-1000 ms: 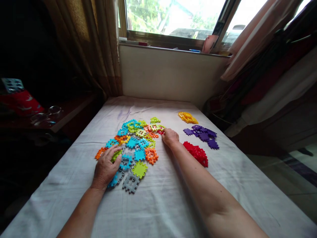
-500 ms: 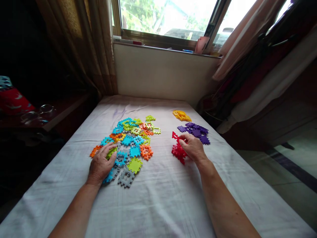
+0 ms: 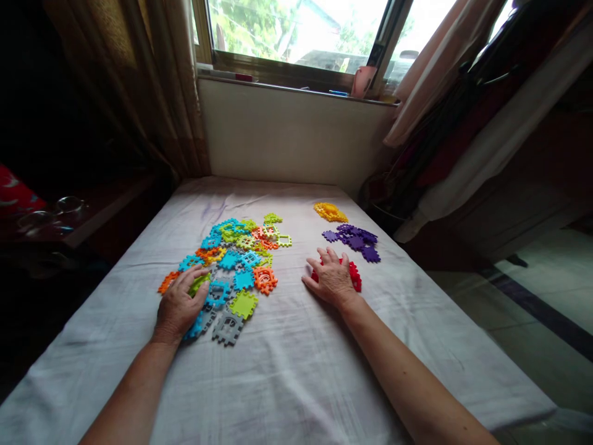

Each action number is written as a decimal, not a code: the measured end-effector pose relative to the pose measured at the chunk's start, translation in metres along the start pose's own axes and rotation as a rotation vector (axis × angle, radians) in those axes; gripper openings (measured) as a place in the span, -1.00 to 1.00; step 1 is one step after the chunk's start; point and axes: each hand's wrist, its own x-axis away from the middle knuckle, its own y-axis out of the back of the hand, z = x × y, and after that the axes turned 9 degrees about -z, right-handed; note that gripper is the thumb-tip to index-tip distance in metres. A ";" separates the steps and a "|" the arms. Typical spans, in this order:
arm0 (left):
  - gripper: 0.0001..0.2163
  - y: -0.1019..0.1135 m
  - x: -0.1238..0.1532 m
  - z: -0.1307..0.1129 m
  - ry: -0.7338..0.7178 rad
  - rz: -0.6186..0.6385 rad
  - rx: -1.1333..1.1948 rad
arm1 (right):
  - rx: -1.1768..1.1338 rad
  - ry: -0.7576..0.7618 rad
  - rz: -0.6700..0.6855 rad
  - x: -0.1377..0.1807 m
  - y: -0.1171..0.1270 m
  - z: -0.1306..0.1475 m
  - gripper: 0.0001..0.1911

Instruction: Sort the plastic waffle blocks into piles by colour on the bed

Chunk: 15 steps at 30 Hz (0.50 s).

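A mixed heap of plastic puzzle tiles [image 3: 231, 259] in blue, green, orange and grey lies on a white sheet [image 3: 296, 358]. My left hand [image 3: 178, 303] rests flat on the heap's near-left edge, fingers spread over green and blue tiles. My right hand [image 3: 331, 277] lies flat, fingers stretched out, on top of a small pile of red tiles [image 3: 354, 275], hiding most of it. Beyond it lie a purple pile [image 3: 354, 238] and a yellow pile [image 3: 330, 212].
The sheet covers a bed or table that ends at a cream wall [image 3: 287, 133] under a window [image 3: 296, 31]. Curtains [image 3: 152, 80] hang at the left and right. Dark furniture stands at the left. A tiled floor [image 3: 546, 296] lies past the right edge.
My right hand carried a red tile from the mixed heap's far edge rightward to the red pile and now lies flat on it. My left hand has stayed on the heap.
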 end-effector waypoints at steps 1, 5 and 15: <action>-0.67 0.000 0.000 0.000 0.001 0.000 0.001 | 0.010 -0.011 0.024 -0.003 0.000 0.000 -0.56; -0.68 -0.001 0.000 0.001 -0.010 -0.011 -0.004 | 0.039 -0.113 0.069 -0.005 0.000 -0.012 -0.62; -0.67 0.000 0.000 0.000 0.002 -0.014 0.000 | 0.076 -0.218 0.008 0.014 0.000 -0.058 -0.70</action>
